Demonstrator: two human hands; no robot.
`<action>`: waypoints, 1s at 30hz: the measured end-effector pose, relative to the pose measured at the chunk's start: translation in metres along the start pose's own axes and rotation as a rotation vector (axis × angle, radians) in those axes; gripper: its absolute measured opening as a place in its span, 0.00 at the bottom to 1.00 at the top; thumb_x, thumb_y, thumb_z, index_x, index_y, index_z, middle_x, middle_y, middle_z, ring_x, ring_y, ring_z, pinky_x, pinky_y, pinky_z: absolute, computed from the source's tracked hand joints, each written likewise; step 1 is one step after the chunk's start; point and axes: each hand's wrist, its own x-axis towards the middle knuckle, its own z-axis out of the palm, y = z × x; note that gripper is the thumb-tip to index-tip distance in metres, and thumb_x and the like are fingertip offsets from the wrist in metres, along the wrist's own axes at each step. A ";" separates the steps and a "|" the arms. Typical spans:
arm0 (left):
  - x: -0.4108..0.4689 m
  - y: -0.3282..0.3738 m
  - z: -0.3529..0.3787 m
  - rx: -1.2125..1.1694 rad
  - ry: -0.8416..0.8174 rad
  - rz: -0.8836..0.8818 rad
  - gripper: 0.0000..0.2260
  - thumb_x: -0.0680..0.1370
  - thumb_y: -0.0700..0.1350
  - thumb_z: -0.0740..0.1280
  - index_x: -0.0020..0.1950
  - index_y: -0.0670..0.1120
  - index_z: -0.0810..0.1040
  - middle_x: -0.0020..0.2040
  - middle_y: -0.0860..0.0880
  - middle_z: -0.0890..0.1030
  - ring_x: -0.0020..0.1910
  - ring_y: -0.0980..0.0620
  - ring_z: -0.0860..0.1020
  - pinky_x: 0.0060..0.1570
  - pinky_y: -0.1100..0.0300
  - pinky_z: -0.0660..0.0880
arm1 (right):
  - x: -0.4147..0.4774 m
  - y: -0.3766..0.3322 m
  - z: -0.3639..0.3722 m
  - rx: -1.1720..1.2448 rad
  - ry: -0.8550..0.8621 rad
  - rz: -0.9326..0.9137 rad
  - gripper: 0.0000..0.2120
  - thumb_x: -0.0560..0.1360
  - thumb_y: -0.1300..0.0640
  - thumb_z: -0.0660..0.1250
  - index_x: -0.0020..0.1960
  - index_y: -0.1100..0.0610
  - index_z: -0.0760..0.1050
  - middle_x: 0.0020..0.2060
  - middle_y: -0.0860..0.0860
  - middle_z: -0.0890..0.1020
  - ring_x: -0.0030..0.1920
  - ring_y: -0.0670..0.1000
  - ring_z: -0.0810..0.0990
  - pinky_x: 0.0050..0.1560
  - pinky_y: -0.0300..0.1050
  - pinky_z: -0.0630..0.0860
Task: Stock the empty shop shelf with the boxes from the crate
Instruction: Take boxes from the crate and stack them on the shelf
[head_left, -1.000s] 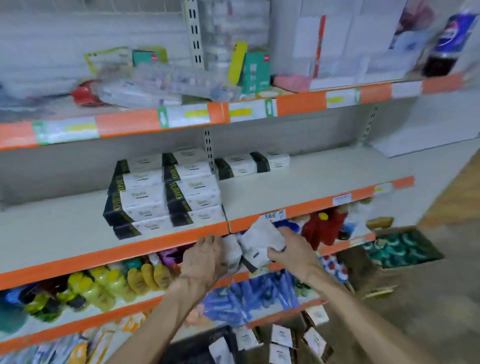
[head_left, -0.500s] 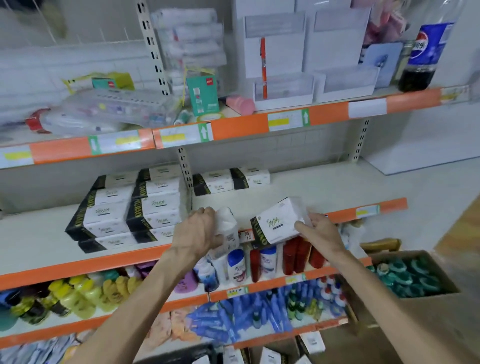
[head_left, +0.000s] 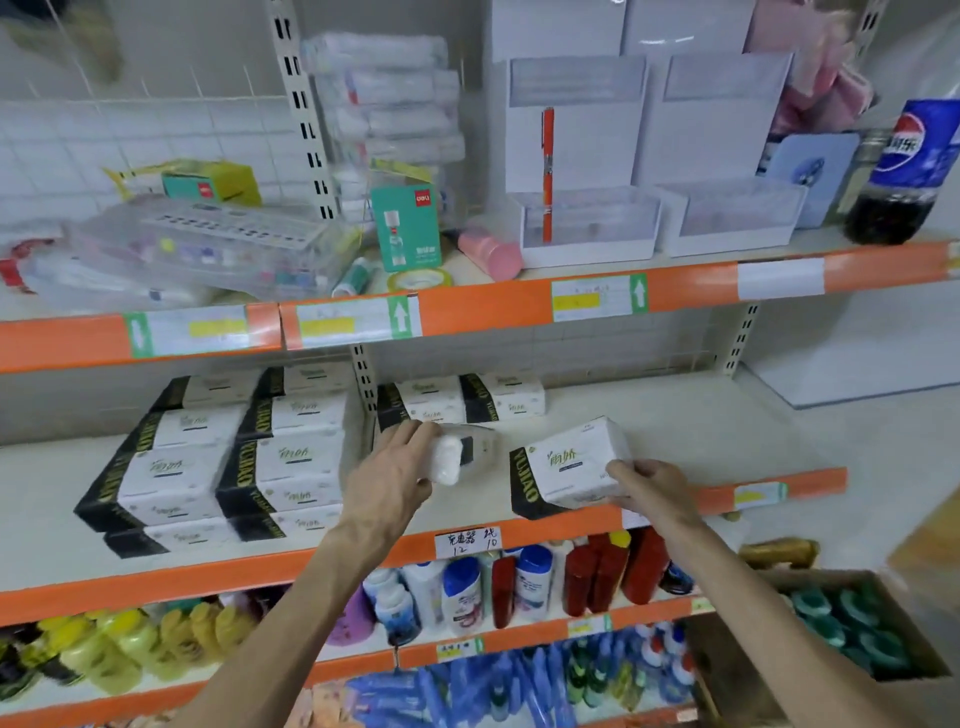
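My left hand (head_left: 392, 475) grips a white tissue pack with a black end (head_left: 457, 452) over the middle shelf (head_left: 675, 441), just in front of two packs lying at the back (head_left: 462, 400). My right hand (head_left: 654, 488) holds another white-and-black pack (head_left: 566, 467), tilted, above the shelf's orange front edge. A stack of the same packs (head_left: 218, 457) stands on the left part of this shelf. The crate is out of view.
The upper shelf (head_left: 519, 296) holds stationery, white display trays and a cola bottle (head_left: 904, 176). Shampoo bottles (head_left: 467, 592) and yellow bottles fill the lower shelf. A cardboard box of green items (head_left: 841, 629) sits at the lower right. The middle shelf's right half is bare.
Both hands have risen from below the shelf edge up over the middle shelf, carrying one pack each. The left pack now sits further in, toward the back packs.
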 end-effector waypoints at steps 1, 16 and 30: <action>0.002 -0.008 0.011 -0.037 -0.017 0.011 0.28 0.68 0.39 0.71 0.64 0.55 0.65 0.62 0.55 0.70 0.66 0.52 0.67 0.54 0.52 0.77 | 0.007 -0.003 0.003 0.016 0.005 0.006 0.05 0.74 0.57 0.67 0.42 0.57 0.79 0.35 0.46 0.82 0.43 0.50 0.85 0.34 0.33 0.78; -0.006 -0.032 0.083 -0.399 -0.078 -0.336 0.29 0.71 0.49 0.71 0.68 0.42 0.64 0.68 0.46 0.62 0.66 0.46 0.67 0.67 0.56 0.65 | 0.084 0.035 0.011 -0.509 -0.011 -0.039 0.31 0.67 0.39 0.68 0.62 0.58 0.70 0.52 0.54 0.79 0.50 0.54 0.79 0.46 0.47 0.76; 0.015 0.001 0.080 -0.008 -0.305 -0.234 0.19 0.75 0.51 0.65 0.63 0.50 0.64 0.56 0.48 0.74 0.49 0.42 0.80 0.45 0.50 0.75 | 0.096 0.023 0.022 -0.686 -0.049 -0.091 0.32 0.72 0.41 0.68 0.70 0.51 0.63 0.64 0.57 0.70 0.63 0.58 0.71 0.58 0.52 0.73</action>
